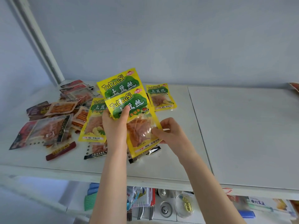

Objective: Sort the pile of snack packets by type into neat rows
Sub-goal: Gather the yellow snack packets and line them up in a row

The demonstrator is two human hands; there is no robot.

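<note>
My left hand grips two overlapping yellow TuDouSi packets above the white shelf, the front packet over the back packet, thumb on the front one. My right hand pinches the front packet's lower right edge. Another yellow packet lies flat left of my left hand, and one more yellow packet lies at the back. A loose pile of red, brown and clear snack packets spreads over the shelf's left part. Black-edged packets lie under my hands.
The shelf's right panel is bare, with a packet corner at its far right edge. A blue wall stands behind and a white post at the back left. Below the shelf's front edge lie kitchen tools, strainers and packaged goods.
</note>
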